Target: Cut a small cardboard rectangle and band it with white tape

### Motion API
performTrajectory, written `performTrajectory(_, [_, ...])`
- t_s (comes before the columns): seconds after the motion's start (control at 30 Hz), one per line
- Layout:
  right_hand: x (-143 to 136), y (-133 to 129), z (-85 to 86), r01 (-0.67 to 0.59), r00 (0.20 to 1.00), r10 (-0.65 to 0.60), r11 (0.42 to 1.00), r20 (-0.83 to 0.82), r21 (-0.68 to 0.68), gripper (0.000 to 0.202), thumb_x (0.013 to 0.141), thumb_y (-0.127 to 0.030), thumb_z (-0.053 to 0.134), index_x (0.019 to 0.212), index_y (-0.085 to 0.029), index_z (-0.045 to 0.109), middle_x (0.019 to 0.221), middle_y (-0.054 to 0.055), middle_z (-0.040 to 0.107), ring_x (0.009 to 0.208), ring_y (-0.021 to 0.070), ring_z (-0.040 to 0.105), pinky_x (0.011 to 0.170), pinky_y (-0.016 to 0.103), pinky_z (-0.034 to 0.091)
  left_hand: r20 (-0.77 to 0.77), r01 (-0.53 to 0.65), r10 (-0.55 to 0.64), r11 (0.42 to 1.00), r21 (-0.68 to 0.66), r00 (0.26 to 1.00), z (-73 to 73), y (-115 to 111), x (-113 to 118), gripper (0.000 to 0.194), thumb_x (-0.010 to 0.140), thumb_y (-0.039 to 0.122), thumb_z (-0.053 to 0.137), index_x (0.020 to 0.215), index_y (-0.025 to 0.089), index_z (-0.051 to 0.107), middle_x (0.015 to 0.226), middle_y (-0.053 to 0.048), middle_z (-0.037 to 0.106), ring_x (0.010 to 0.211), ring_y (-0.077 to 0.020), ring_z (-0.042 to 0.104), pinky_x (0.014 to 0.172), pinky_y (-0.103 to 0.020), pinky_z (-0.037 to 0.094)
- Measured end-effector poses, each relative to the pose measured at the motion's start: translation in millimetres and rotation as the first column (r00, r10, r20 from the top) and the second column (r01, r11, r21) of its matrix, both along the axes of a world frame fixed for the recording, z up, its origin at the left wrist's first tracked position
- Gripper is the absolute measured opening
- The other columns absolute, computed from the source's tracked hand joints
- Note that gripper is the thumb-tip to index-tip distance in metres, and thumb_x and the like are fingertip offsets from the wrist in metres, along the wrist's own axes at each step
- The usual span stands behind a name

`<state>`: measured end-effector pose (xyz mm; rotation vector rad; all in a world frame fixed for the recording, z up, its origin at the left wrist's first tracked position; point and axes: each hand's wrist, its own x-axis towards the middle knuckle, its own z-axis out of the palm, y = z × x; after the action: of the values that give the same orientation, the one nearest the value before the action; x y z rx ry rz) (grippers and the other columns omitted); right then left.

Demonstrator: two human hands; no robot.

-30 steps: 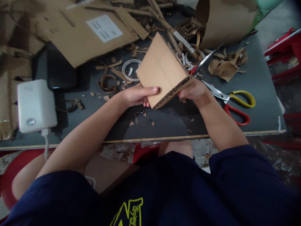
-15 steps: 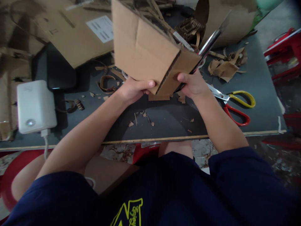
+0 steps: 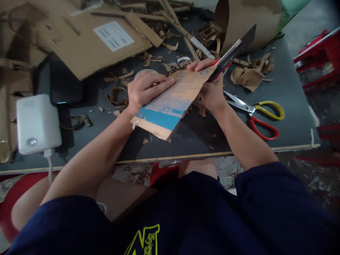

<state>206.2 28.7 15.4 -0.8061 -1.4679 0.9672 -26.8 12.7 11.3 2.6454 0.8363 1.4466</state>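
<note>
Above the near edge of a dark surface (image 3: 192,141), a person's left hand (image 3: 145,88) clasps the left side of a blue-printed card (image 3: 170,106), fingers across its face, while the right hand (image 3: 212,94) grips its far end together with a red-handled blade (image 3: 244,42). A white power bank (image 3: 38,124) lies toward the near left corner, scissors (image 3: 251,109) spread open toward the near right. Beyond, a labelled box panel (image 3: 87,53) and cardboard strips (image 3: 180,24) crowd the far edge.

The table (image 3: 191,143) carries scissors (image 3: 250,108) near its right front corner and a power bank (image 3: 38,124) by its front edge.
</note>
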Motion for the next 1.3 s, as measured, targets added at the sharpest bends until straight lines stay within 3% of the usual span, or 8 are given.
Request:
performTrajectory(0.2, [-2,-3,3.4,0.056,0.998,-0.055,0.998,-0.031,0.033,0.059,0.058,-0.082,0.072,0.082,-0.032,0.051,0.098,0.003,0.07,0.105,0.0215,0.064,0.105,0.04,0.049,-0.107,-0.044,0.094,0.915,0.402,0.99,6.7,-12,5,0.033,0.104,0.023,0.052,0.133,0.017,0.064,0.115,-0.009,0.076,0.097,-0.0173,0.073,0.08,-0.025,0.053])
performTrajectory(0.4, [-8,-7,6.5,0.052,0.973,-0.018,0.988,-0.229,0.145,0.046,0.061,-0.068,0.082,0.079,-0.033,0.059,0.085,-0.001,0.069,0.088,0.02,0.066,0.094,0.041,0.054,-0.153,-0.054,0.141,0.882,0.469,0.978,14.7,-20,7,0.036,0.107,0.023,0.042,0.139,0.016,0.058,0.113,-0.008,0.076,0.085,-0.0153,0.076,0.066,-0.024,0.052])
performTrajectory(0.57, [-12,-10,5.9,0.132,0.956,-0.097,0.985,-0.276,0.112,0.045,0.059,-0.063,0.086,0.075,-0.031,0.059,0.081,-0.001,0.063,0.084,0.0189,0.066,0.092,0.04,0.055,-0.183,-0.044,0.16,0.857,0.513,0.97,17.0,-19,8,0.039,0.106,0.02,0.043,0.144,0.014,0.052,0.117,-0.008,0.075,0.08,-0.0149,0.076,0.058,-0.025,0.049])
performTrajectory(0.73, [-11,-16,4.1,0.253,0.964,-0.253,0.967,-0.08,-0.02,0.056,0.062,-0.08,0.069,0.081,-0.031,0.049,0.096,0.003,0.061,0.106,0.0238,0.063,0.097,0.043,0.053,-0.167,-0.051,0.138,0.896,0.441,0.976,15.8,-22,8,0.051,0.106,0.022,0.045,0.155,0.027,0.037,0.125,-0.006,0.07,0.083,-0.0169,0.076,0.056,-0.03,0.043])
performTrajectory(0.93, [-11,-19,3.1,0.231,0.957,-0.18,0.948,0.228,-0.219,0.051,0.069,-0.075,0.07,0.097,-0.034,0.056,0.106,0.006,0.065,0.131,0.0289,0.054,0.097,0.046,0.054,-0.199,-0.045,0.122,0.935,0.352,0.972,12.8,-24,6,0.055,0.105,0.023,0.046,0.158,0.03,0.031,0.129,-0.008,0.067,0.084,-0.0213,0.077,0.057,-0.033,0.039])
performTrajectory(1.03, [-13,-21,3.9,0.297,0.95,-0.262,0.926,0.168,-0.234,0.048,0.071,-0.07,0.073,0.098,-0.034,0.056,0.108,0.006,0.067,0.134,0.0293,0.053,0.102,0.048,0.054,-0.206,-0.043,0.12,0.939,0.342,0.971,9.9,-23,3,0.057,0.104,0.022,0.048,0.158,0.03,0.03,0.131,-0.008,0.065,0.088,-0.0215,0.076,0.06,-0.034,0.038])
performTrajectory(1.13, [-16,-24,3.9,0.333,0.942,-0.316,0.918,0.11,-0.216,0.045,0.074,-0.073,0.068,0.093,-0.033,0.055,0.114,0.005,0.068,0.133,0.0269,0.056,0.102,0.045,0.055,-0.207,-0.075,0.122,0.972,0.224,0.971,4.7,-24,-2,0.05,0.107,0.026,0.045,0.155,0.033,0.035,0.134,-0.006,0.064,0.093,-0.0224,0.076,0.069,-0.036,0.041])
performTrajectory(1.3, [-19,-25,2.8,0.3,0.952,-0.305,0.946,-0.024,-0.124,0.044,0.075,-0.073,0.065,0.089,-0.033,0.055,0.11,0.003,0.069,0.121,0.0236,0.064,0.102,0.041,0.057,-0.189,-0.14,0.15,0.988,0.066,0.971,0.5,-28,-4,0.046,0.106,0.031,0.047,0.152,0.029,0.044,0.14,-0.007,0.061,0.105,-0.0239,0.073,0.096,-0.044,0.04])
